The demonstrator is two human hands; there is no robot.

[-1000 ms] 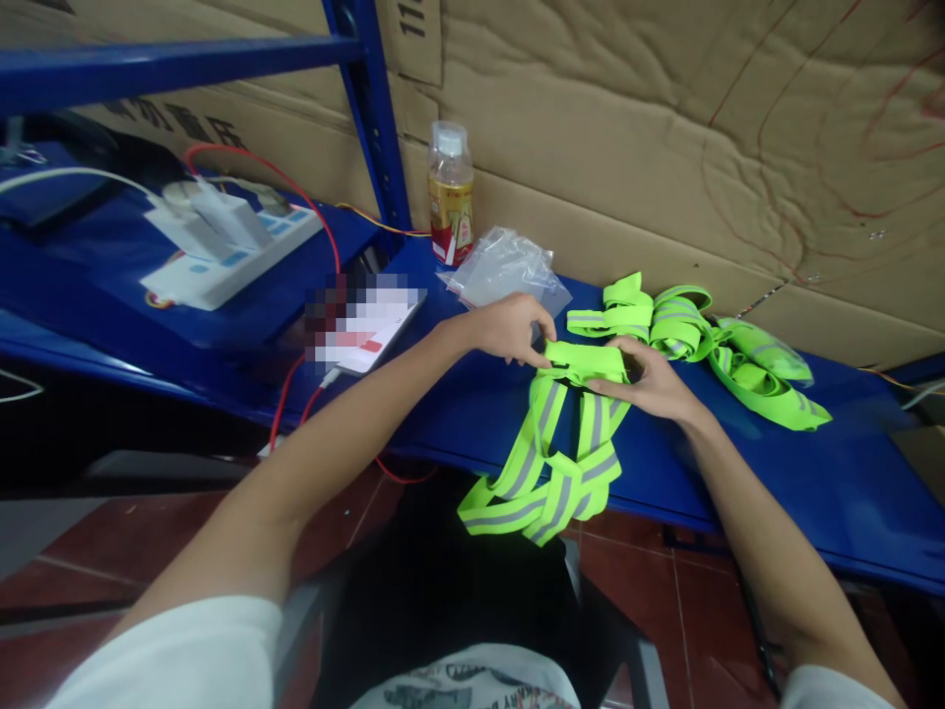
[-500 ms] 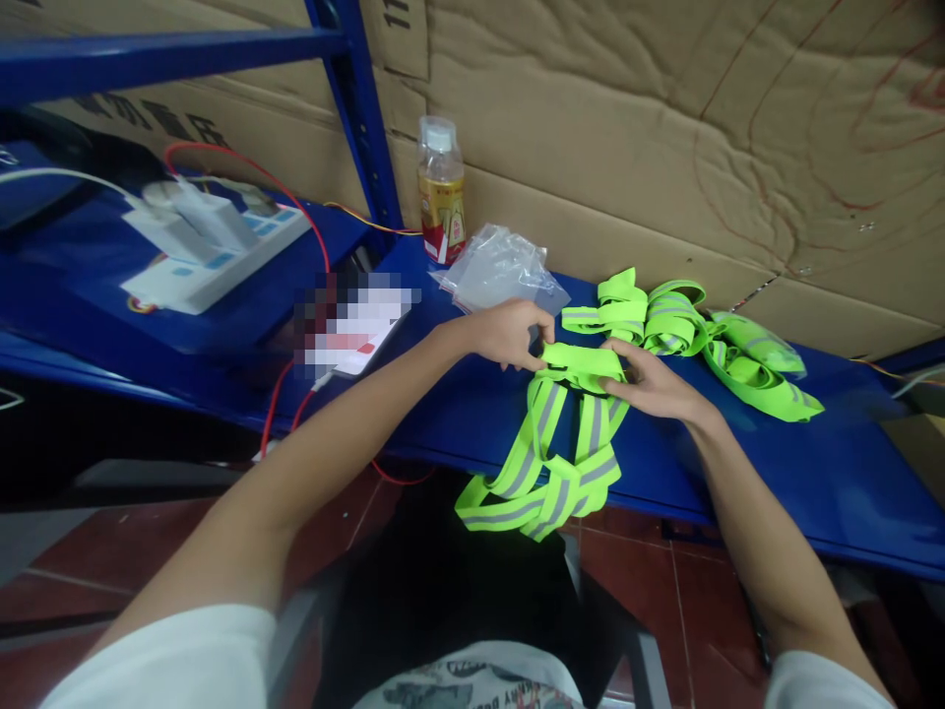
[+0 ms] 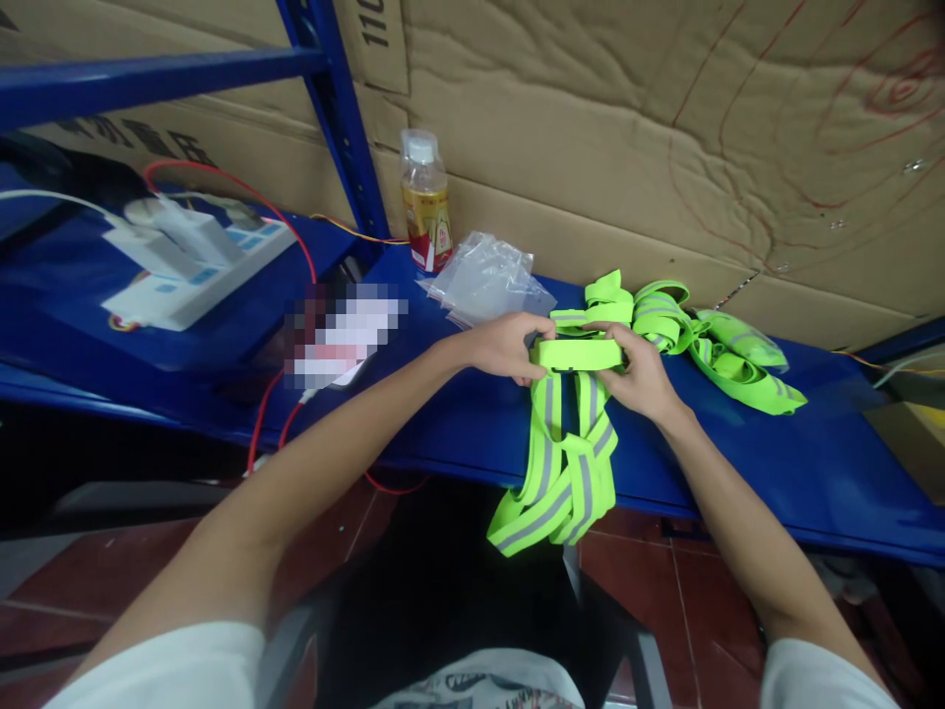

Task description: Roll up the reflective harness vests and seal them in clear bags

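Note:
A neon-green reflective strap harness [image 3: 562, 463] with grey stripes hangs over the front edge of the blue shelf [image 3: 775, 463]. My left hand [image 3: 506, 346] pinches the left end of its folded top band. Its right end is gripped by my right hand [image 3: 639, 374]. Both hands are closed on the band, holding it stretched level just above the shelf. Behind them lies a pile of more green straps [image 3: 686, 335].
A stack of clear plastic bags [image 3: 487, 279] lies behind my left hand. A drink bottle [image 3: 423, 202] stands against the cardboard wall [image 3: 627, 128]. A phone [image 3: 344, 330] on a red cable and a white power strip [image 3: 184, 271] lie to the left. A blue upright post [image 3: 336, 118] rises at the back.
My hands have lifted the folded band and pulled it straight between them. The hanging loops have drawn together and swung slightly right. The view has shifted a little.

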